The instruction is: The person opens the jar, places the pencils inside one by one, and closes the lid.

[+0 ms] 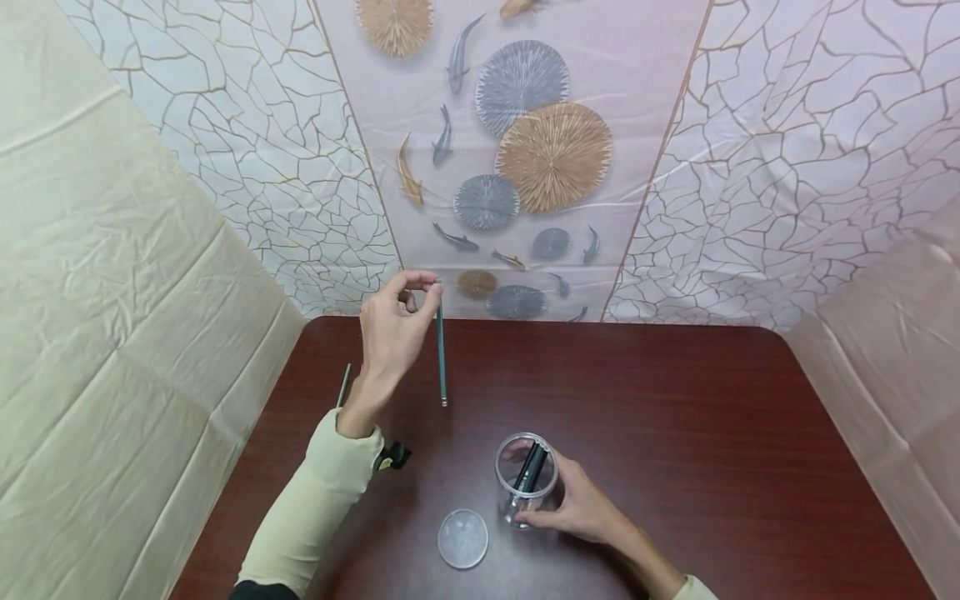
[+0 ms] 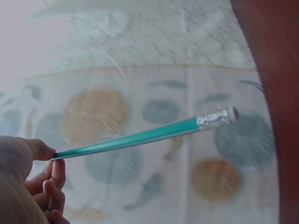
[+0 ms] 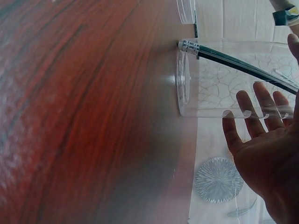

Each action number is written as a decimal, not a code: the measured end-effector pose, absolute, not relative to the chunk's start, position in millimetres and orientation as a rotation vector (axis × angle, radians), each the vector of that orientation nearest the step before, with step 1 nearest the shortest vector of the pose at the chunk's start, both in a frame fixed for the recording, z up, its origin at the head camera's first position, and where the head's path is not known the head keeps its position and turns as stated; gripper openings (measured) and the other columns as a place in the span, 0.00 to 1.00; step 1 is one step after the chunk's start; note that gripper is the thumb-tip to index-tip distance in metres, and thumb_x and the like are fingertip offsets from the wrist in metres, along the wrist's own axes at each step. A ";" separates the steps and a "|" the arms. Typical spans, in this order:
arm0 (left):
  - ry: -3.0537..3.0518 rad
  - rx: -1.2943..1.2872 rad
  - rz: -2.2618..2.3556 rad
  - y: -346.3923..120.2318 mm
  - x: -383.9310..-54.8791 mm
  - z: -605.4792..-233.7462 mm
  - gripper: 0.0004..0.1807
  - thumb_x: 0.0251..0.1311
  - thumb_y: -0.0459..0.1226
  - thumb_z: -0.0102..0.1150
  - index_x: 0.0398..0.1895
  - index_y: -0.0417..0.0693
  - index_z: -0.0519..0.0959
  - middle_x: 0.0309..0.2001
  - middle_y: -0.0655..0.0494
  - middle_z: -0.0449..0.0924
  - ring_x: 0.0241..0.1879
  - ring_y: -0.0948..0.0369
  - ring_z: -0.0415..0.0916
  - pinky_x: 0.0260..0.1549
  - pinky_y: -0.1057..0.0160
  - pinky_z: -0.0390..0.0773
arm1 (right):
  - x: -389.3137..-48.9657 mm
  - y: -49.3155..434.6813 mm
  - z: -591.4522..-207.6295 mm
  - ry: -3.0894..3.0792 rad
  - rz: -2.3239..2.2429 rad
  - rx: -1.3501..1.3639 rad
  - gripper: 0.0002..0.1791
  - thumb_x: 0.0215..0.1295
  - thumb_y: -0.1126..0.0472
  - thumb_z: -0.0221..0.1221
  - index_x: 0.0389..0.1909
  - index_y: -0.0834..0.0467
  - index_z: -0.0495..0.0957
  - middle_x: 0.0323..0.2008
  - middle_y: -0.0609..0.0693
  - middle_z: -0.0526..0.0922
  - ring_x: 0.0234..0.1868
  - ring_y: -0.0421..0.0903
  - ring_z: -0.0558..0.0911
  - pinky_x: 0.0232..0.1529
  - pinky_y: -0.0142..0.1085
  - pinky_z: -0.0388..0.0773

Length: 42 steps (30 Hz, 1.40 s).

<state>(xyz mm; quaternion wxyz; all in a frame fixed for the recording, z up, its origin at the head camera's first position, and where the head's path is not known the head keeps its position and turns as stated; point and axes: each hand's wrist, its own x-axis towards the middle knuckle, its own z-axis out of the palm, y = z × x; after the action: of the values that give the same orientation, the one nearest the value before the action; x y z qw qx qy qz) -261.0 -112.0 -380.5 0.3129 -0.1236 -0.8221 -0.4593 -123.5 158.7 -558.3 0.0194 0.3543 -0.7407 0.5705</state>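
Note:
A teal pencil hangs from my left hand, pinched near its upper end between thumb and fingertips. Its metal ferrule and eraser point down, above the far part of the table. My right hand holds a clear plastic jar around its side, the jar upright with its mouth uncovered. Inside the jar lean dark green pencils; the right wrist view shows a pencil's eraser end at the jar's bottom. How many are in there I cannot tell.
A round clear lid lies flat on the table left of the jar. Behind my left wrist another thin pencil shows, partly hidden by the arm. The dark red table ends at a patterned cloth hanging along its far edge.

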 end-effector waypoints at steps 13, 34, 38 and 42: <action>-1.968 -0.566 -1.554 -88.1 -218.6 -350.8 0.06 0.66 0.34 0.70 0.45 0.48 0.88 0.27 0.56 0.75 0.26 0.59 0.65 0.23 0.69 0.64 | -121.9 157.7 -555.0 -2.316 1.799 1.073 0.46 0.52 0.62 0.82 0.70 0.65 0.71 0.59 0.59 0.84 0.59 0.53 0.84 0.67 0.34 0.73; -1.968 -0.807 -1.578 -60.5 -179.9 -352.3 0.06 0.66 0.33 0.69 0.44 0.48 0.87 0.34 0.60 0.85 0.28 0.58 0.69 0.29 0.65 0.68 | -123.0 158.9 -555.7 -2.296 1.785 1.088 0.45 0.52 0.63 0.82 0.70 0.64 0.70 0.59 0.61 0.83 0.57 0.46 0.84 0.66 0.33 0.73; -2.021 -0.827 -1.499 -55.8 -181.6 -363.4 0.05 0.66 0.34 0.70 0.43 0.50 0.87 0.34 0.62 0.86 0.27 0.60 0.70 0.32 0.62 0.69 | -122.2 159.6 -556.1 -2.318 1.757 1.066 0.47 0.52 0.62 0.82 0.72 0.60 0.70 0.59 0.55 0.85 0.57 0.46 0.85 0.65 0.33 0.74; -2.084 -0.846 -1.434 -53.0 -180.7 -372.8 0.05 0.66 0.36 0.71 0.42 0.53 0.87 0.32 0.66 0.85 0.27 0.63 0.70 0.33 0.57 0.69 | -121.2 159.5 -556.8 -2.334 1.749 1.057 0.48 0.52 0.62 0.82 0.73 0.62 0.69 0.57 0.54 0.86 0.55 0.51 0.86 0.65 0.34 0.75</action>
<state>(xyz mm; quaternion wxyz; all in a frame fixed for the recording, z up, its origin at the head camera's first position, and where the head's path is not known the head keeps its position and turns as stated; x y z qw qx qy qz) -180.7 -53.0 -372.8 0.2347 -0.3081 -0.7595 -0.5226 -121.2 159.5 -556.8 0.0198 0.3406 -0.7522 0.5637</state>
